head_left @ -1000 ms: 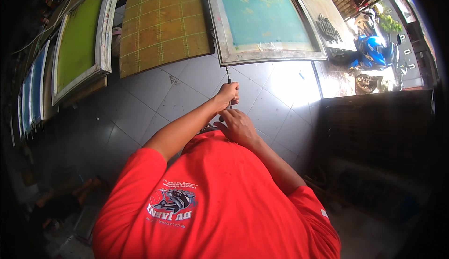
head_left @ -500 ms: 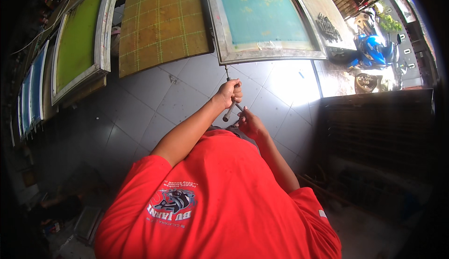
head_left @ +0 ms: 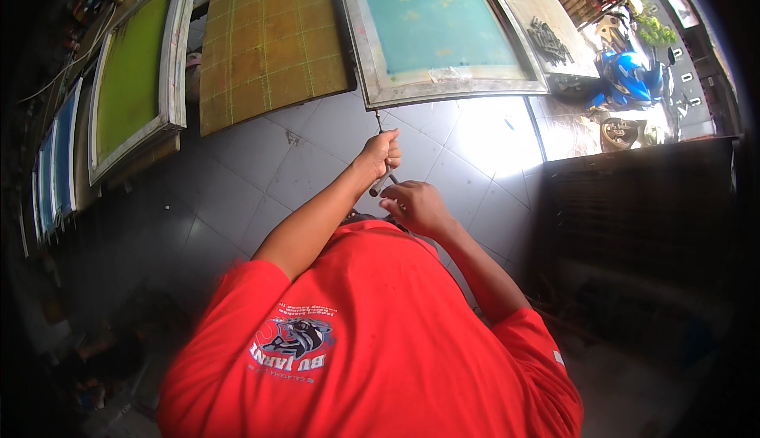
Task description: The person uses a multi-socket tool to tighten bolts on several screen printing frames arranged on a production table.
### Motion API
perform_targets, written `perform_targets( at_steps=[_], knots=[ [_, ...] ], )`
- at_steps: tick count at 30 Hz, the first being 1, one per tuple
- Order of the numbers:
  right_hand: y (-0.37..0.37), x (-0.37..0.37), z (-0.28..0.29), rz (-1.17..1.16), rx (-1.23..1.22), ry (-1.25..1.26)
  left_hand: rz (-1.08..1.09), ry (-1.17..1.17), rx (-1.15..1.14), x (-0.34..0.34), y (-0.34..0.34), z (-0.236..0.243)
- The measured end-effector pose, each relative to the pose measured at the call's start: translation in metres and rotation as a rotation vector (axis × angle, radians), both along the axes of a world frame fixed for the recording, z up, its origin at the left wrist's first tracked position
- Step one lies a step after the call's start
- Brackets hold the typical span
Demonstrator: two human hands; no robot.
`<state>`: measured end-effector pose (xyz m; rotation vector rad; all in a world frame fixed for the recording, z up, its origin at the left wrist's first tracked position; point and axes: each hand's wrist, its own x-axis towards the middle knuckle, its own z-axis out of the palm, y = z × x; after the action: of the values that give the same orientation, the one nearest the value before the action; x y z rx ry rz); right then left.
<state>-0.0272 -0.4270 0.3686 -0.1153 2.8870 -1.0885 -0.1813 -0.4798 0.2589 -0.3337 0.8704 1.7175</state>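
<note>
Left hand (head_left: 382, 151): fingers wrapped round the metal tool (head_left: 378, 187).
Right hand (head_left: 417, 203): fingers bent near its lower end; contact could not be told.
Tool: showed by the aqua-panelled frame's (head_left: 459, 88) near left corner.

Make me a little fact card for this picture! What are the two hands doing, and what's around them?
Left hand: closed around a metal rod tool
Right hand: beside the tool's near end; can't tell if touching
Ahead: teal printing screen in a pale frame
Left of that: brown board with yellowish grid lines, then a green framed screen
Far right: blue motorbike
Floor: grey tiles
Clothes: red shirt
</note>
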Motion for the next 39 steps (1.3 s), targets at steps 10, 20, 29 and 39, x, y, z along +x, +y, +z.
perform_targets(
  at_steps=[10, 20, 29, 39],
  knots=[
    [0.032, 0.022, -0.131, -0.623, -1.490, -0.616, 0.009, -0.016, -0.086, 0.004, 0.002, 0.011],
    [-0.016, 0.014, -0.004, -0.573, -0.108, 0.009, -0.050, 0.055, -0.160, 0.010, 0.000, 0.009],
    [0.023, 0.017, -0.056, -0.713, -0.580, -0.174, -0.115, -0.092, 0.226, 0.005, -0.006, -0.002],
    [0.031, 0.023, -0.116, -0.768, -1.371, -0.424, -0.058, 0.076, -0.235, 0.018, -0.008, 0.031]
  ],
)
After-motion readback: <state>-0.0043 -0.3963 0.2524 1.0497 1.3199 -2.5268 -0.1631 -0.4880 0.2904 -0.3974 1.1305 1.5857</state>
